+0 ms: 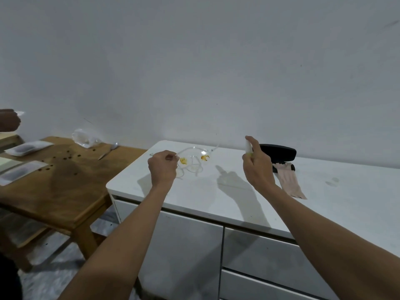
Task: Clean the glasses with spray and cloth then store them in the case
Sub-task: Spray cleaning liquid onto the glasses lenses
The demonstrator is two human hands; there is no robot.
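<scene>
At centre frame, above the white surface (216, 202), the left hand (162, 167) pinches the clear glasses (193, 155) by one temple while the right hand (257, 167) grips a small spray bottle (248, 147), with the black case (278, 152) and pink cloth (289, 180) lying right of it.

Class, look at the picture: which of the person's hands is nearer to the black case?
Right. The right hand, holding the spray bottle, is just in front of the case; the left hand, holding the glasses, is far to its left.
</scene>
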